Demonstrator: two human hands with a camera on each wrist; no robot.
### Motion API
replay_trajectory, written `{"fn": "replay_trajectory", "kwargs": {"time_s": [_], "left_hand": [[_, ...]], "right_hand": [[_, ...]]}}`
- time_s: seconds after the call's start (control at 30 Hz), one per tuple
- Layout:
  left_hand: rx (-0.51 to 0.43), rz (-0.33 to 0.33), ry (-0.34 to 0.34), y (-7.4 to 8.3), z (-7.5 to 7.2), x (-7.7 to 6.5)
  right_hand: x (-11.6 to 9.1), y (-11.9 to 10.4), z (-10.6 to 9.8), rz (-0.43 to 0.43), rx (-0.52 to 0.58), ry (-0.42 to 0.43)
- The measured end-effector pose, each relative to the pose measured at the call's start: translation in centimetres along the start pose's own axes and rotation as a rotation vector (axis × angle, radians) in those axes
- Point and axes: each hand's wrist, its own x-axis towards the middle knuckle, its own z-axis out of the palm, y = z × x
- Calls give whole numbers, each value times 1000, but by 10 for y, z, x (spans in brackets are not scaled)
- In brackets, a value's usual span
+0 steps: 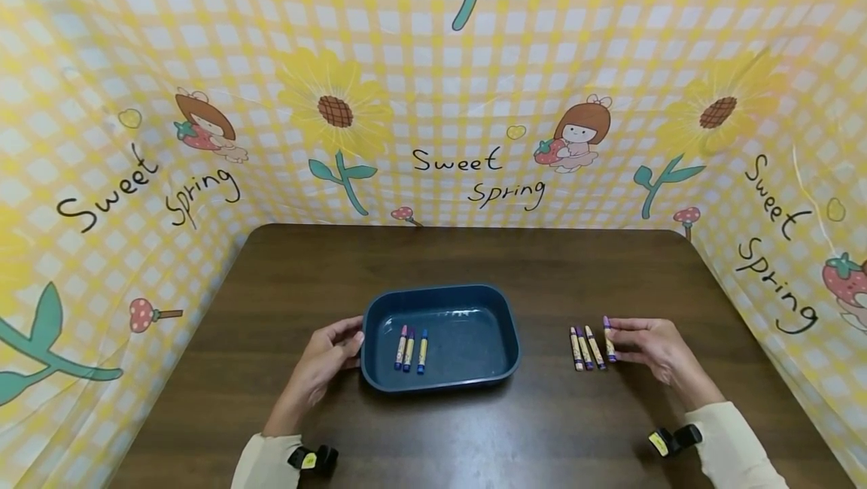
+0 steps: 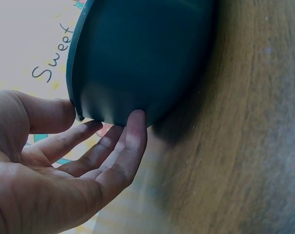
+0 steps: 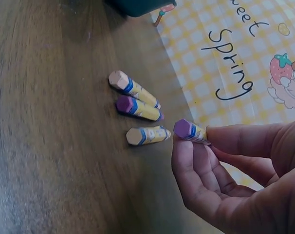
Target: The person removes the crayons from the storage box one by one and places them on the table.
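Note:
A dark blue tray stands on the table, with a pink crayon, a purple crayon and a blue crayon lying in its left half. At its left end rests my left hand, the loosely bent fingers touching the outer wall and the thumb at the rim. Between thumb and fingers, my right hand pinches a light purple crayon. Just left of it lie a pale pink crayon, a darker purple crayon and a peach crayon, side by side.
The brown wooden table is bordered at the back and sides by a yellow checked cloth with printed flowers and lettering. Bare tabletop lies between the tray and the loose crayons. A black wrist camera sits at the right sleeve.

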Motion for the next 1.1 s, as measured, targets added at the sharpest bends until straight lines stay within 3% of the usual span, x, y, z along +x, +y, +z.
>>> {"fn": "replay_trajectory", "kwargs": {"time_s": [0.2, 0.67, 1.1], "left_hand": [[-3, 10, -10, -2, -1, 0], [-31, 22, -20, -2, -1, 1], [-43, 33, -19, -4, -1, 2]], "right_hand": [[1, 5, -3, 56, -49, 10], [9, 10, -3, 96, -145, 43], [13, 5, 6, 65, -280, 50]]}}
